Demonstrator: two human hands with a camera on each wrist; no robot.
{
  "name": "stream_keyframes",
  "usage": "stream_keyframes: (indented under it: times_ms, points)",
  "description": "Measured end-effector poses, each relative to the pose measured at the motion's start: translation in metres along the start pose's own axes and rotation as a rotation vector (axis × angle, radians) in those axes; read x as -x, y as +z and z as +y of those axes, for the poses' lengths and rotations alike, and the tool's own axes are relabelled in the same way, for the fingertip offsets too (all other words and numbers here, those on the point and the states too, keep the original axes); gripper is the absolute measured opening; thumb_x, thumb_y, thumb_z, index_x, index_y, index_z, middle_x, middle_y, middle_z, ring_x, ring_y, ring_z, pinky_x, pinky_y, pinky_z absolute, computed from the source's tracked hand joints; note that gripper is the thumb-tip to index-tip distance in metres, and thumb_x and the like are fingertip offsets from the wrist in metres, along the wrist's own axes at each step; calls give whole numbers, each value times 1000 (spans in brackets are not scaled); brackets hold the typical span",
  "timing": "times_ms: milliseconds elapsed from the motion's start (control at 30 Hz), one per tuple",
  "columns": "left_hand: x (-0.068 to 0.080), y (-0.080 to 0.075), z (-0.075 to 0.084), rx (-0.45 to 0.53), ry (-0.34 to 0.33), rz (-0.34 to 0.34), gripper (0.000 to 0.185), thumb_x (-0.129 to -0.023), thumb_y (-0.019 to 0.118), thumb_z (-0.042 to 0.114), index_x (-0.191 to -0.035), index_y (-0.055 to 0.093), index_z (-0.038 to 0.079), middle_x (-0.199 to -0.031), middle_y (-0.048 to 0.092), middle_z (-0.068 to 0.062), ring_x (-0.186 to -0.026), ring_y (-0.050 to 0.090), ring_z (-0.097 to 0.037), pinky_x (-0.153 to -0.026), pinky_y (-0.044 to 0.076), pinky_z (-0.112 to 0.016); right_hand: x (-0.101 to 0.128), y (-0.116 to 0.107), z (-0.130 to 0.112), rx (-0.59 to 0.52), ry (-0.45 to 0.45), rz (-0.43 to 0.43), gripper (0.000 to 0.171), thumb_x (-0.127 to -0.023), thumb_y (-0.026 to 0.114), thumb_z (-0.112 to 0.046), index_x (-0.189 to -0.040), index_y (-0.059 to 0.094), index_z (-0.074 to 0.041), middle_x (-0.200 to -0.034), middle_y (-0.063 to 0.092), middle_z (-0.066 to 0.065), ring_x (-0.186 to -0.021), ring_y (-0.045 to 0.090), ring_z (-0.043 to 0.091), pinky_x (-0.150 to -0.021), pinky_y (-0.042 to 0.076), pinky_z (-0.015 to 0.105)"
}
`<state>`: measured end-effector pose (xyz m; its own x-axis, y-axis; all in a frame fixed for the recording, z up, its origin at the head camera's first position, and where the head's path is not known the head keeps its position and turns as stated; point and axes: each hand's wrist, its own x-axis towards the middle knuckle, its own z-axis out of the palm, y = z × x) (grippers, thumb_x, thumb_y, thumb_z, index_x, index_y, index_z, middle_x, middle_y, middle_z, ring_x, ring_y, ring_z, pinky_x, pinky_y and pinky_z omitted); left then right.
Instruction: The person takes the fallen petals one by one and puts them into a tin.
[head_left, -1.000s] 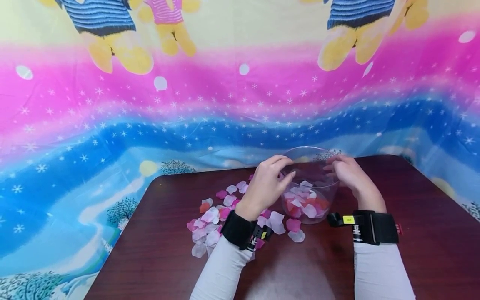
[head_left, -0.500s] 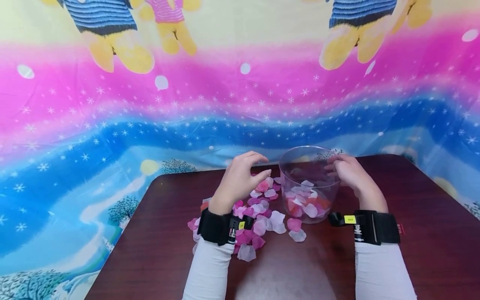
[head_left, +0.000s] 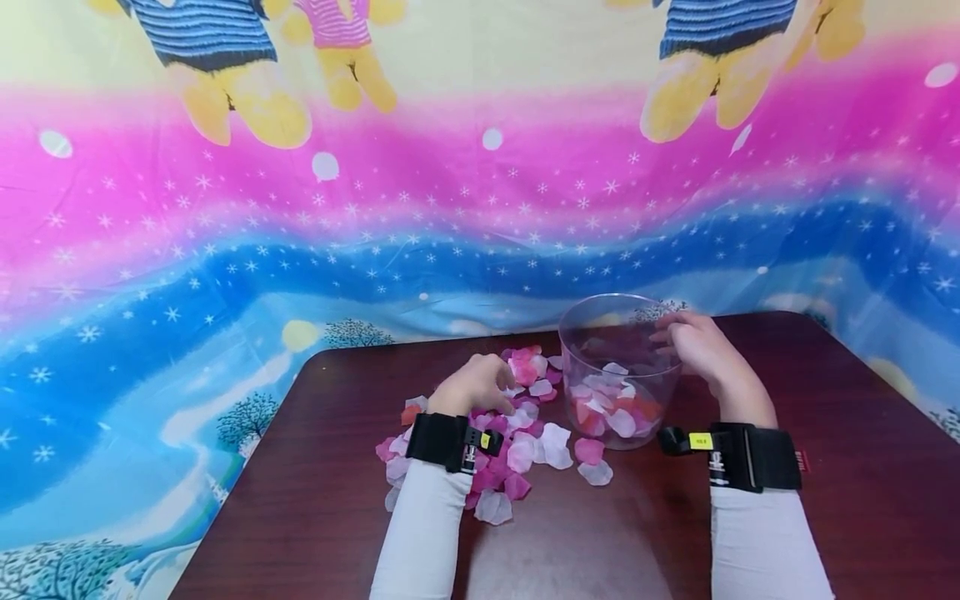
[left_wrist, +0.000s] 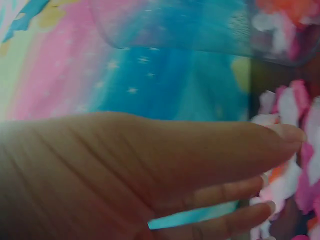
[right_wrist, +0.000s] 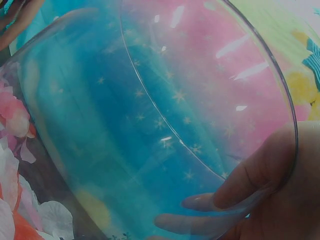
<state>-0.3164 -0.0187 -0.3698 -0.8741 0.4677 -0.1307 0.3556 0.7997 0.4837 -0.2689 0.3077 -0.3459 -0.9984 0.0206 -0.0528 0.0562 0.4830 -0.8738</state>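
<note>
A clear plastic cup point(head_left: 579, 343) stands on a dark wooden table point(head_left: 840, 392), its bottom covered by white, pink and red petals point(head_left: 611, 410). My right hand point(head_left: 690, 343) grips the cup's right rim; in the right wrist view its fingers point(right_wrist: 225, 200) show through the cup's wall point(right_wrist: 150, 125). Left of the cup lies a pile of loose petals point(head_left: 517, 457). My left hand point(head_left: 480, 383) is down on that pile. The left wrist view shows the left hand point(left_wrist: 281, 167) with thumb and fingers stretched out, tips at the petals point(left_wrist: 287, 107), the cup point(left_wrist: 190, 30) above.
A bright printed cloth point(head_left: 480, 208) hangs behind the table and drapes past its left and right edges. Bare dark tabletop point(head_left: 300, 517) lies left of the petals, in front of them and to the right of the cup.
My left hand has left the cup's rim, swung left and dropped onto the petal pile. The right hand and the cup have stayed where they were.
</note>
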Motion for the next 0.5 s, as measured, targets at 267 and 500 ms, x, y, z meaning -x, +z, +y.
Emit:
stream_keyframes:
  times_ms: [267, 500]
  points:
    - [-4, 11, 0, -15, -110, -54, 25, -80, 88, 13, -101, 76, 7, -95, 65, -4, -82, 60, -22, -68, 56, -36, 1, 0, -1, 1, 0, -1, 56, -100, 25, -10, -152, 29, 11, -149, 42, 35, -134, 47, 50, -98, 49, 58]
    - [-8, 20, 1, -33, -109, -34, 17, -76, 87, 7, -86, 74, 12, -89, 61, -3, -82, 56, -21, -61, 52, -35, 2, 0, -1, 7, -8, -3, 58, -97, 24, -8, -151, 29, 12, -148, 42, 36, -134, 46, 51, -98, 49, 58]
